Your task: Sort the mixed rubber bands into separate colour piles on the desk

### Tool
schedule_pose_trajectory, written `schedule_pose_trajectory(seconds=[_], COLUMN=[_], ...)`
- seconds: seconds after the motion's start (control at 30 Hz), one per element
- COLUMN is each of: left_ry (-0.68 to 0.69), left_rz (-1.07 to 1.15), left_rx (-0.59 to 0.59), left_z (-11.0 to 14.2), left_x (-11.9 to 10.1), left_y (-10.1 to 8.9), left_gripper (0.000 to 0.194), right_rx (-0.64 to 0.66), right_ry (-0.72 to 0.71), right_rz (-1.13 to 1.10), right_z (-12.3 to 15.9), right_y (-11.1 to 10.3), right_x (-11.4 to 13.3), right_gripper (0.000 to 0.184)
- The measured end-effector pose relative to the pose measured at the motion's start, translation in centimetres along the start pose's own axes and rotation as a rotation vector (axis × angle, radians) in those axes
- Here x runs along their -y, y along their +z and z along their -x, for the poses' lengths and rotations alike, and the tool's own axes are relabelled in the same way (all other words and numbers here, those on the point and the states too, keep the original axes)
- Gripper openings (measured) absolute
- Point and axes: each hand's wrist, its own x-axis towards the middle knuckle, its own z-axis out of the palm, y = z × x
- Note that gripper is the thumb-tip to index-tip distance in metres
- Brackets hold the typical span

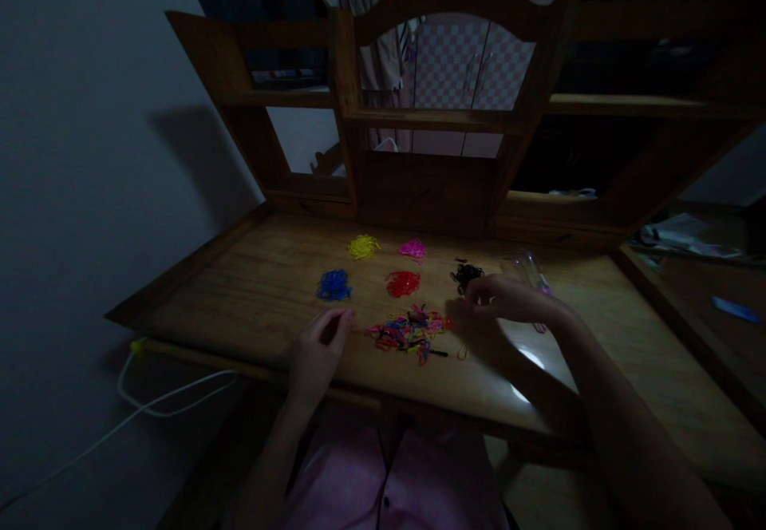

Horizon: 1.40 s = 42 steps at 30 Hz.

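Note:
Small coloured rubber bands lie on the wooden desk in piles: yellow, pink, blue, red and black. Nearest to me is a mixed-colour pile. My left hand is at the desk's front, left of the mixed pile, thumb and forefinger pinched together. My right hand is over the near edge of the black pile, fingers curled inward and partly covering it. Whatever either hand's fingertips hold is too small and dark to make out.
A clear plastic container lies beyond my right wrist. One loose band sits right of the mixed pile. A wooden shelf unit rises at the back of the desk. At the left edge hangs a white cable.

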Motion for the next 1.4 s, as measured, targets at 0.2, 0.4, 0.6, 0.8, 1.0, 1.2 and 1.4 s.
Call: schedule_pose_trajectory(seconds=[0.2, 0.4, 0.6, 0.8, 1.0, 1.2, 1.4], left_ry=[0.022, 0.198, 0.682, 0.707, 0.562, 0.519, 0.488], left_rz=[-0.012, -0.004, -0.157, -0.189, -0.172, -0.165, -0.079], left_rx=[-0.002, 0.145, 0.591, 0.693, 0.884, 0.925, 0.95], left_z=[0.2, -1.6, -5.3, -6.5, -7.9, -7.7, -8.0], left_x=[0.1, -3.8, -10.6, -10.6, -10.7, -10.7, -9.5], left_y=[-0.2, 2.1, 8.3, 10.5, 10.4, 11.1, 11.0], left_gripper=[0.023, 0.019, 0.013, 0.01, 0.009, 0.004, 0.005], right_rx=[0.001, 0.041, 0.094, 0.113, 0.167, 0.096, -0.036], right_ry=[0.014, 0.037, 0.071, 0.08, 0.121, 0.1, -0.028], right_rz=[0.006, 0.045, 0.056, 0.054, -0.036, -0.032, -0.032], right_z=[-0.4, -0.2, -0.3, -0.5, -0.2, -0.1, -0.2], right_y=[1.0, 1.0, 0.8, 1.0, 0.9, 0.3, -0.1], right_x=[-0.1, -0.1, -0.3, -0.8, -0.4, -0.5, -0.7], right_gripper=[0.012, 0.013, 0.015, 0.017, 0.021, 0.019, 0.016])
